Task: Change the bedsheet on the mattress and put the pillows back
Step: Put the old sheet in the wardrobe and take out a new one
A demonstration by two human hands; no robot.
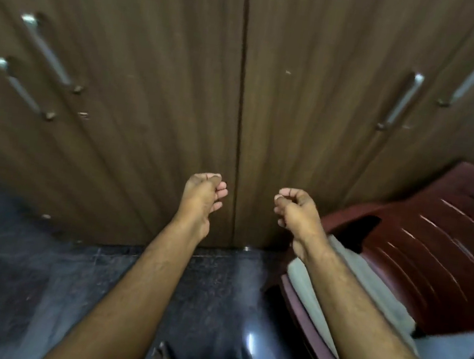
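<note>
Bedsheet, mattress and pillows are out of view. The left hand (203,194) is raised in front of the wardrobe (153,73), fingers loosely curled, holding nothing. The right hand (295,212) hangs level with it, apart from it, fingers curled inward, also holding nothing. The door seam runs down between them. Metal handles (51,52) sit on the doors to either side. Right of the right arm stands a maroon chair (435,251) with pale fabric (347,277) on its seat. Below lies a dark floor (13,268).

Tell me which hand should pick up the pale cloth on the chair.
Probably right. The right hand hangs just above the pale cloth on the maroon chair; the left hand is farther away, before the wardrobe.
</note>
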